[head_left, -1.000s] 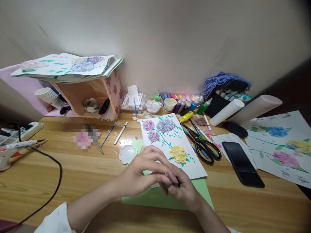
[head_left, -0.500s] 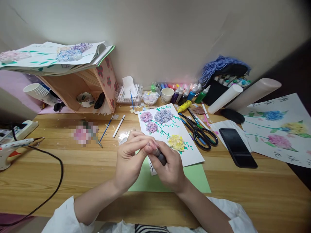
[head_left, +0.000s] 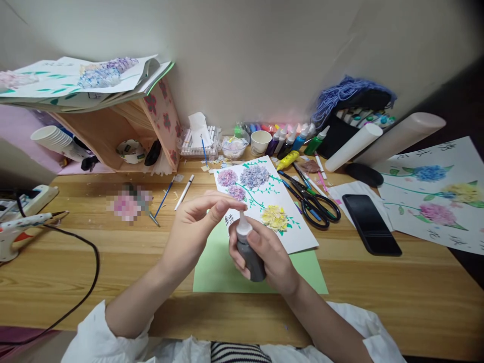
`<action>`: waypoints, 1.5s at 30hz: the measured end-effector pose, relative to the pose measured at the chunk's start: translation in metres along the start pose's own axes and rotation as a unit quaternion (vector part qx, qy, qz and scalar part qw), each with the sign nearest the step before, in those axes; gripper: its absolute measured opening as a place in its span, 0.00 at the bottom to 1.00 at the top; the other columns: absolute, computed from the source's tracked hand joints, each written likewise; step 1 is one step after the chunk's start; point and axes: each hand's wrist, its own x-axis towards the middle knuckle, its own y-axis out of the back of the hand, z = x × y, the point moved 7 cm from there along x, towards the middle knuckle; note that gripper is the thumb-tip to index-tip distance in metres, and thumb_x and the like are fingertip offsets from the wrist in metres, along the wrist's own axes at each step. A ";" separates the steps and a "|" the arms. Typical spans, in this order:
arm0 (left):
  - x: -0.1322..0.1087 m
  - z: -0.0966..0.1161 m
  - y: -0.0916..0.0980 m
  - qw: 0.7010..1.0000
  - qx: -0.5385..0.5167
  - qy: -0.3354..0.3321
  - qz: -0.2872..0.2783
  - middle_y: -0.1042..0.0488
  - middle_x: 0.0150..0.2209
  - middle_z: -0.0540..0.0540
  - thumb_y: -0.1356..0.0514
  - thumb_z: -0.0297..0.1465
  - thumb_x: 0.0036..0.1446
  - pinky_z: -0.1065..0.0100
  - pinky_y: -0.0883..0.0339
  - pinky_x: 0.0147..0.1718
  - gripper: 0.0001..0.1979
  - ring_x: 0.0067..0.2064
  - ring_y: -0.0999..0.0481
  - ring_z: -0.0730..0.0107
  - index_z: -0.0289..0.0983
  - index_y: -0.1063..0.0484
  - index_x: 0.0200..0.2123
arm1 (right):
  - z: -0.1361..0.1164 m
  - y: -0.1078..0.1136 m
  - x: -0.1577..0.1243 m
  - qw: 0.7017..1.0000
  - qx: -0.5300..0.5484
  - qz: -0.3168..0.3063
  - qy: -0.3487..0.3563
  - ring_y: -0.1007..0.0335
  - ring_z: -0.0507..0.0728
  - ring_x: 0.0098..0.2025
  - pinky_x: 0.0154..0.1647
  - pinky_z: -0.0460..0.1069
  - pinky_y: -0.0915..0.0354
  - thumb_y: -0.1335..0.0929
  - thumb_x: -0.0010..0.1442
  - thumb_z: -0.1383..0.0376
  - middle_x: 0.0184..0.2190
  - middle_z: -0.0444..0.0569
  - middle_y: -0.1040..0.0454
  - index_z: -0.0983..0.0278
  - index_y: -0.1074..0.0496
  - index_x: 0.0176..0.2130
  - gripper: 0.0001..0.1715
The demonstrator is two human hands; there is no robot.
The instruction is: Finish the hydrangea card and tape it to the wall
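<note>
My right hand (head_left: 266,247) is wrapped around a dark grey squeeze bottle (head_left: 251,259) with a white pointed nozzle, held upright and slightly tilted. At the nozzle's tip is my left hand (head_left: 204,212), its fingers stretched out and the fingertips touching or nearly touching the tip. Whether a tiny cap sits there cannot be made out. Behind the bottle lies a white sheet of paper (head_left: 245,201) bearing purple, blue and yellow textured flowers, green painted stems and dark handwriting. It rests on a light green sheet (head_left: 212,272).
Black scissors (head_left: 313,204), a yellow tube (head_left: 288,160) and a phone (head_left: 372,224) lie to the right. Several paint bottles (head_left: 300,138) and a paper cup (head_left: 260,143) stand at the back. On the left are a glue gun (head_left: 26,222), a brush (head_left: 164,196) and a white marker (head_left: 184,192).
My hands have moved apart a little. The bottle has turned from lying between both hands to upright in my right hand, showing its white nozzle. My left fingers have straightened.
</note>
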 end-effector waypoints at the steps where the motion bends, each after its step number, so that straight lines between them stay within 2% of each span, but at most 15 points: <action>1: 0.000 0.000 0.000 1.000 0.005 0.006 -0.003 0.22 0.36 0.49 0.42 0.37 0.59 0.66 0.34 0.43 0.09 0.41 0.25 0.67 0.45 0.21 0.34 | 0.001 -0.002 0.000 0.999 0.032 -0.017 -0.006 0.47 0.45 0.16 0.15 0.40 0.47 0.40 0.63 0.52 0.20 0.39 0.39 0.64 0.37 0.35 0.17; 4: -0.002 0.002 -0.004 0.999 0.027 0.023 -0.031 0.21 0.38 0.49 0.42 0.37 0.59 0.65 0.34 0.44 0.10 0.43 0.25 0.65 0.45 0.21 0.36 | 0.002 -0.005 0.000 0.996 0.068 -0.052 -0.001 0.48 0.45 0.16 0.14 0.40 0.48 0.40 0.63 0.52 0.19 0.39 0.39 0.64 0.36 0.35 0.18; 7: -0.004 0.008 -0.013 0.996 0.038 0.015 -0.079 0.21 0.39 0.48 0.40 0.36 0.56 0.63 0.33 0.43 0.08 0.42 0.25 0.64 0.44 0.21 0.37 | 0.001 -0.001 0.000 0.997 0.048 -0.043 0.031 0.45 0.46 0.18 0.15 0.41 0.46 0.38 0.62 0.53 0.22 0.41 0.38 0.63 0.34 0.38 0.16; 9: -0.006 0.014 -0.017 0.994 0.051 -0.006 -0.100 0.21 0.37 0.47 0.38 0.35 0.55 0.62 0.34 0.42 0.07 0.40 0.26 0.64 0.44 0.21 0.36 | -0.002 0.003 -0.001 0.997 -0.009 -0.024 0.066 0.43 0.47 0.19 0.17 0.43 0.44 0.37 0.61 0.53 0.22 0.41 0.37 0.62 0.34 0.41 0.16; 11: -0.007 0.022 -0.019 0.990 0.072 -0.048 -0.109 0.21 0.34 0.47 0.38 0.33 0.55 0.62 0.36 0.42 0.06 0.38 0.27 0.65 0.43 0.21 0.35 | -0.006 0.009 -0.002 0.989 -0.110 0.002 0.101 0.41 0.49 0.22 0.21 0.45 0.42 0.36 0.60 0.54 0.23 0.41 0.36 0.62 0.33 0.40 0.14; 14: -0.012 0.033 -0.021 0.979 0.112 -0.127 -0.114 0.21 0.31 0.48 0.37 0.30 0.54 0.64 0.38 0.40 0.04 0.35 0.29 0.68 0.41 0.21 0.33 | -0.017 0.014 -0.003 0.954 -0.249 0.028 0.162 0.39 0.51 0.27 0.28 0.47 0.41 0.33 0.58 0.57 0.25 0.43 0.35 0.61 0.32 0.34 0.10; 16: -0.016 0.039 -0.022 0.968 0.142 -0.173 -0.117 0.21 0.31 0.48 0.37 0.27 0.53 0.65 0.39 0.38 0.04 0.35 0.30 0.69 0.40 0.22 0.32 | -0.023 0.012 -0.004 0.935 -0.290 0.015 0.206 0.39 0.53 0.30 0.32 0.48 0.40 0.32 0.58 0.59 0.28 0.43 0.34 0.59 0.32 0.34 0.07; 18: -0.020 0.045 -0.025 0.954 0.177 -0.208 -0.121 0.21 0.32 0.49 0.37 0.25 0.54 0.65 0.39 0.38 0.05 0.35 0.31 0.69 0.40 0.22 0.32 | -0.028 0.009 -0.005 0.923 -0.302 -0.006 0.237 0.38 0.54 0.34 0.37 0.49 0.39 0.33 0.59 0.61 0.30 0.44 0.32 0.58 0.32 0.37 0.05; 22: -0.025 0.054 -0.029 0.936 0.224 -0.247 -0.114 0.21 0.31 0.50 0.37 0.24 0.54 0.67 0.39 0.38 0.05 0.36 0.32 0.68 0.40 0.23 0.32 | -0.032 0.006 -0.007 0.910 -0.310 -0.023 0.274 0.36 0.56 0.37 0.40 0.52 0.38 0.34 0.59 0.61 0.33 0.46 0.31 0.56 0.32 0.42 0.09; 27: -0.026 0.060 -0.033 0.933 0.231 -0.258 -0.098 0.21 0.31 0.50 0.38 0.26 0.54 0.67 0.38 0.38 0.04 0.36 0.32 0.68 0.40 0.22 0.32 | -0.030 0.005 -0.008 0.918 -0.287 -0.023 0.273 0.36 0.56 0.38 0.41 0.52 0.37 0.34 0.60 0.60 0.34 0.46 0.31 0.55 0.31 0.42 0.08; 31: -0.024 0.053 -0.028 0.954 0.187 -0.223 -0.073 0.21 0.30 0.49 0.36 0.26 0.52 0.66 0.38 0.39 0.04 0.35 0.31 0.69 0.39 0.22 0.31 | -0.025 0.009 -0.008 0.940 -0.256 -0.006 0.227 0.36 0.54 0.36 0.38 0.50 0.38 0.33 0.59 0.57 0.32 0.45 0.32 0.56 0.32 0.41 0.10; 35: -0.016 0.024 -0.006 0.995 0.069 -0.073 0.015 0.22 0.30 0.50 0.37 0.30 0.54 0.68 0.36 0.35 0.04 0.34 0.29 0.70 0.43 0.21 0.32 | -0.011 0.017 -0.005 0.971 -0.216 0.018 0.103 0.35 0.54 0.36 0.35 0.49 0.37 0.29 0.53 0.55 0.38 0.46 0.32 0.56 0.36 0.49 0.26; 38: -0.013 0.005 0.005 0.998 0.011 0.005 0.054 0.22 0.35 0.50 0.38 0.33 0.55 0.70 0.35 0.38 0.05 0.38 0.26 0.71 0.44 0.22 0.34 | 0.000 0.019 -0.005 0.987 -0.156 0.014 0.035 0.35 0.50 0.30 0.30 0.46 0.37 0.31 0.57 0.57 0.34 0.45 0.32 0.58 0.36 0.47 0.19; 42: -0.011 -0.007 0.002 0.998 0.022 0.055 0.014 0.23 0.42 0.49 0.35 0.33 0.51 0.68 0.37 0.46 0.10 0.46 0.28 0.66 0.44 0.23 0.39 | 0.003 0.020 -0.005 0.993 -0.104 0.040 0.049 0.38 0.47 0.26 0.25 0.43 0.39 0.33 0.60 0.57 0.33 0.44 0.31 0.59 0.35 0.46 0.15; 45: -0.012 -0.010 -0.005 0.997 0.020 0.063 -0.025 0.24 0.41 0.47 0.35 0.33 0.51 0.65 0.38 0.48 0.10 0.46 0.28 0.64 0.42 0.23 0.39 | 0.003 0.018 -0.005 0.994 -0.087 0.045 0.057 0.40 0.46 0.23 0.22 0.42 0.41 0.34 0.60 0.57 0.31 0.44 0.32 0.59 0.33 0.46 0.15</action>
